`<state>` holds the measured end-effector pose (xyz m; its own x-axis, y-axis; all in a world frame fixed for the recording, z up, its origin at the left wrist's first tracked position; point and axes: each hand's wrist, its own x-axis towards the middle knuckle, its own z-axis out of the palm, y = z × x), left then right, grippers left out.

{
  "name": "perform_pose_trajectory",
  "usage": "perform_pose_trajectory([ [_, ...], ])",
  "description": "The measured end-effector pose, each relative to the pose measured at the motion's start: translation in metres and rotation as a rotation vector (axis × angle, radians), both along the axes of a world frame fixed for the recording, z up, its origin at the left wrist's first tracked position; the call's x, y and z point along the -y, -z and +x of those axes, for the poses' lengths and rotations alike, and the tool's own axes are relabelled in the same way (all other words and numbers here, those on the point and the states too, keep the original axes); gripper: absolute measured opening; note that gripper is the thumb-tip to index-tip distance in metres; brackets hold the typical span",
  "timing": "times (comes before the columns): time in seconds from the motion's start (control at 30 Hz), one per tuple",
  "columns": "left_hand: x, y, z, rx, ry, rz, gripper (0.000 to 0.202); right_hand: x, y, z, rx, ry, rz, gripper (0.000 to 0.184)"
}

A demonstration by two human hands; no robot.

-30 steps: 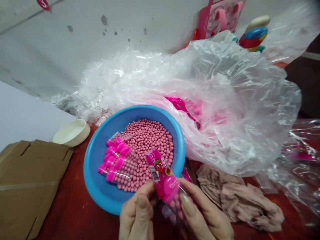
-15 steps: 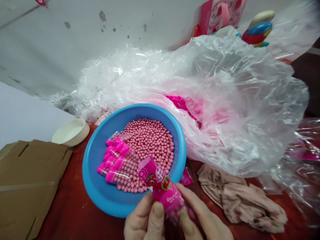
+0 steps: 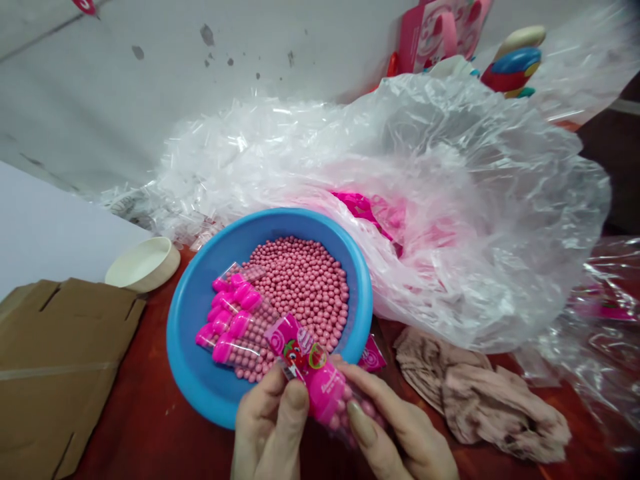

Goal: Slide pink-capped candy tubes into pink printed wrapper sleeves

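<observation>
Between my two hands is a pink printed candy packet [image 3: 323, 383] with a strawberry picture; pink balls show through its clear lower end. My left hand [image 3: 273, 423] pinches its left edge between thumb and fingers. My right hand [image 3: 395, 423] grips the lower right part, thumb on the front. Just beyond stands a blue basin [image 3: 193, 387] holding loose pink candy balls [image 3: 305, 280]. On the left side of those balls lie several clear tubes [image 3: 245, 337] with bright pink caps and balls inside. The packet's top end overlaps the basin's near side.
A large clear plastic bag [image 3: 475, 200] with pink packaging inside lies behind the basin. A crumpled brown cloth [image 3: 500, 407] rests at right, a flattened cardboard box [image 3: 60, 373] and a white bowl [image 3: 145, 263] at left. Another pink packet [image 3: 371, 353] lies beside the basin.
Both hands have shifted slightly left with the packet, and more of its ball-filled lower end now shows. The basin and the other things stay in place.
</observation>
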<state>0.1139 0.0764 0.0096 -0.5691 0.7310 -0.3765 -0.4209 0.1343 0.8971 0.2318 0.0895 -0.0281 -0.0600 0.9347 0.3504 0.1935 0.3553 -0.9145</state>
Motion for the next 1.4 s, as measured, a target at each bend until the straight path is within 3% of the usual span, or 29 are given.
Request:
perform_pose_trajectory([
  [0.1,-0.008,0.005,-0.01,0.021,0.103,0.008,0.022,-0.001,-0.001,0.003,0.038,-0.036,-0.006,0.032],
  [0.27,-0.024,0.0,-0.017,0.058,-0.151,0.04,0.024,-0.005,0.0,0.012,0.074,-0.095,-0.009,0.031],
  [0.33,-0.028,-0.002,-0.02,0.069,-0.179,0.084,0.021,-0.011,0.001,0.012,0.139,-0.068,0.033,0.035],
  [0.47,-0.028,0.0,-0.031,0.111,-0.099,0.159,0.017,-0.037,-0.002,-0.001,0.493,0.043,0.401,0.029],
  [0.53,-0.025,0.003,-0.038,0.138,-0.064,0.176,0.016,-0.052,-0.001,-0.011,0.714,0.09,0.437,0.031],
  [0.63,-0.022,0.008,-0.044,0.2,-0.031,0.186,0.021,-0.064,0.002,-0.022,0.835,0.107,0.406,0.031],
  [0.77,-0.02,0.013,-0.045,0.275,0.055,0.202,0.024,-0.057,0.0,-0.029,0.607,0.061,0.469,0.033],
  [0.9,-0.019,0.013,-0.036,0.303,0.043,0.218,0.016,-0.047,-0.008,-0.034,0.301,-0.037,0.469,0.025],
  [1.03,-0.017,0.007,-0.033,0.229,-0.008,0.249,0.019,-0.047,-0.012,-0.036,0.256,-0.013,0.481,0.024],
  [1.23,-0.012,-0.005,-0.048,-0.099,-0.156,0.213,0.029,-0.044,-0.01,-0.035,0.26,0.002,0.489,0.023],
  [1.4,-0.009,-0.003,-0.054,-0.163,-0.03,0.154,0.026,-0.037,-0.007,-0.039,0.277,-0.006,0.523,0.023],
])
